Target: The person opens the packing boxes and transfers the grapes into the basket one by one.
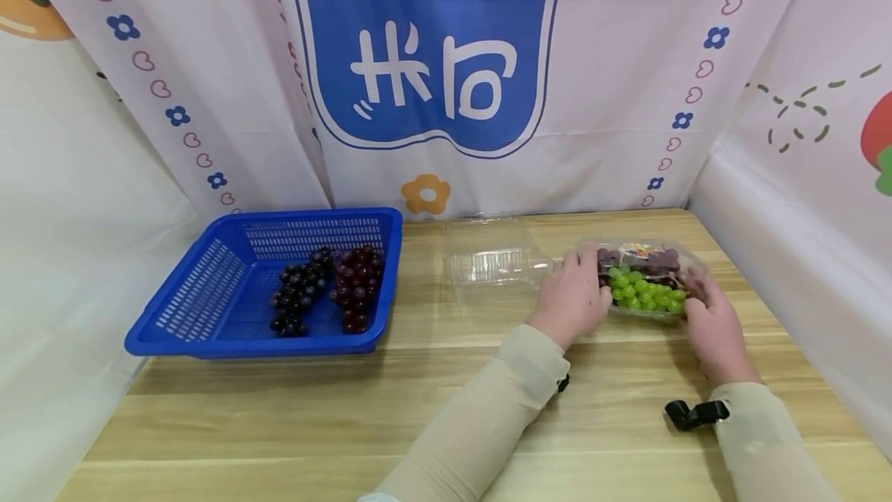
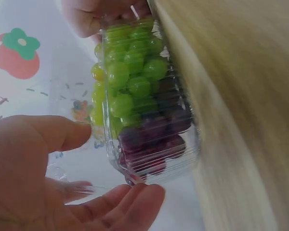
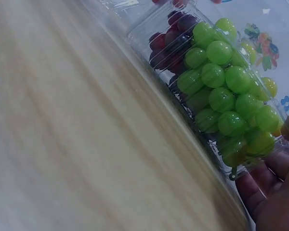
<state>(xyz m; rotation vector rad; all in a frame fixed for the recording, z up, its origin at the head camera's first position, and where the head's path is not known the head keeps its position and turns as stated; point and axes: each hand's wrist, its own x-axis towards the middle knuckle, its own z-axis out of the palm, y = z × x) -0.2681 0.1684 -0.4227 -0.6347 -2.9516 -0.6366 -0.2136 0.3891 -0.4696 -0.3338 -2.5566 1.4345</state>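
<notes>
A clear plastic fruit box [image 1: 644, 314] at the right of the table has a colourful sticker on its lid. Inside, green grapes [image 1: 644, 290] fill the front, with dark purple-red grapes [image 1: 605, 260] behind and beside them. My left hand [image 1: 573, 297] holds the box's left end; in the left wrist view its fingertips [image 2: 144, 204] meet the lower corner, the thumb above. At the opposite end my right hand [image 1: 718, 324] grips the box, fingers curled about it in the right wrist view.
Left on the table stands a blue plastic basket [image 1: 230, 277] holding black grapes [image 1: 300, 293] and dark red grapes [image 1: 358, 285]. Another clear plastic box [image 1: 488, 254], lid raised, is at the back, close to my left hand. Printed cloth walls [image 1: 432, 60] border the wooden table [image 1: 313, 417].
</notes>
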